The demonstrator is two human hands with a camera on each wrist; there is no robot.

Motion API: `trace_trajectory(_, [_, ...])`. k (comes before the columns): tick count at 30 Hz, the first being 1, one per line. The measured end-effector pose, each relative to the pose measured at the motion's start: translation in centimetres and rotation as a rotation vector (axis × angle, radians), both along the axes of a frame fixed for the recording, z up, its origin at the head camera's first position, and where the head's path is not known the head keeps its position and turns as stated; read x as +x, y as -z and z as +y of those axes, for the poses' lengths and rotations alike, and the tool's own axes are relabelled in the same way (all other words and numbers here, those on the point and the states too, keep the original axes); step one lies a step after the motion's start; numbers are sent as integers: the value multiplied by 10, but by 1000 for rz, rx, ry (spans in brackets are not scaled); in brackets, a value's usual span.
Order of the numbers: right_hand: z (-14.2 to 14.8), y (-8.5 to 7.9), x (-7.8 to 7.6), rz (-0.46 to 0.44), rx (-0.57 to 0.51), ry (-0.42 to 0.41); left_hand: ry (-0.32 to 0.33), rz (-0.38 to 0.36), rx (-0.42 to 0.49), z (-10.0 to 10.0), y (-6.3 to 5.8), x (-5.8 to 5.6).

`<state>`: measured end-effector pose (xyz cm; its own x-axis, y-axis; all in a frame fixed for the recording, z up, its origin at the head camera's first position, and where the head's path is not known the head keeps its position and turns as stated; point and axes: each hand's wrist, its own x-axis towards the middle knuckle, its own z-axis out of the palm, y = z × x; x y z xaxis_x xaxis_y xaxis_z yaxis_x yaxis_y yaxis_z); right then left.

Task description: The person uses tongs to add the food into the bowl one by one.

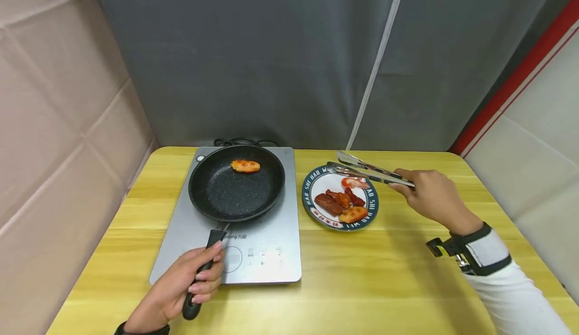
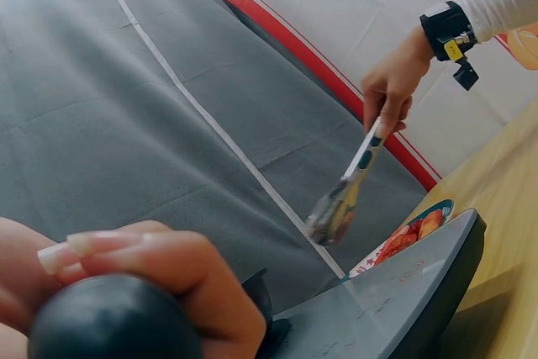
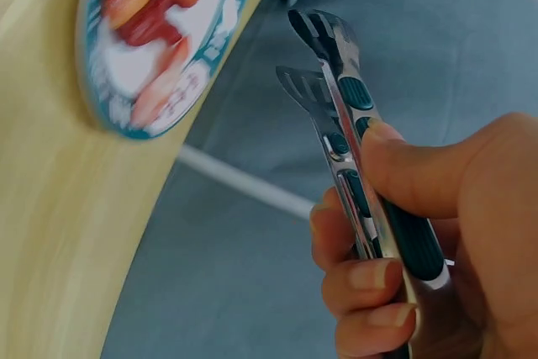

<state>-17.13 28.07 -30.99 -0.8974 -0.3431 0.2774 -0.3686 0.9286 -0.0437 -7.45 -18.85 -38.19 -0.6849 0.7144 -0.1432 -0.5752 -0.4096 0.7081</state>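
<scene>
My left hand (image 1: 192, 282) grips the black handle (image 1: 192, 302) of a frying pan (image 1: 235, 194), which stands on a silver induction cooker (image 1: 276, 244). Inside the pan, near its far side, lies one browned piece of food (image 1: 246, 166). Metal tongs (image 1: 371, 170) with dark grip pads are held in my right hand (image 1: 431, 196); their tips are spread apart with nothing between them. They hover above the far edge of a plate (image 1: 309, 209) with a lettered blue rim. Several pieces of meat (image 1: 328, 203) and a pinkish slice (image 1: 355, 183) lie on that plate.
The wooden table (image 1: 362, 284) carries the cooker at left and the plate right beside it. A black cable (image 1: 246, 140) lies behind the cooker. A grey curtain (image 1: 253, 63) closes off the back, and pale walls (image 1: 63, 123) stand at both sides.
</scene>
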Motion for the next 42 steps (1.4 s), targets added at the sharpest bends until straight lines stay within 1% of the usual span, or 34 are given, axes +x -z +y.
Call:
trace_trajectory(4, [15, 7, 5, 1, 17, 21, -11, 13, -10, 0, -1, 1])
trace_trajectory(5, [18, 8, 6, -2, 21, 26, -8, 22, -8, 0, -1, 1])
trace_trajectory(9, [29, 14, 10, 9, 47, 34, 4, 17, 2, -1, -1, 0])
trace_trajectory(13, [36, 18, 10, 19, 57, 37, 14, 6, 22, -1, -1, -1])
trace_trajectory(16, [38, 20, 9, 8, 62, 44, 13, 7, 23, -1, 0, -1])
trace_trajectory(22, [42, 25, 7, -3, 74, 42, 1, 0, 8, -1, 1, 0])
trace_trajectory(28, [43, 30, 6, 14, 89, 40, -21, -11, -36, 0, 1, 1])
trace_trajectory(33, [38, 32, 4, 12, 91, 35, -3, 10, 1, 0, 3, 1])
trace_trajectory(37, [34, 34, 4, -8, 93, 53, 12, 36, 31, 0, 4, 0])
trace_trajectory(39, [32, 36, 4, -9, 89, 58, 5, 34, 25, 0, 3, 0])
trace_trajectory(42, [31, 39, 5, 12, 79, 54, 2, 18, 20, 0, 2, 0])
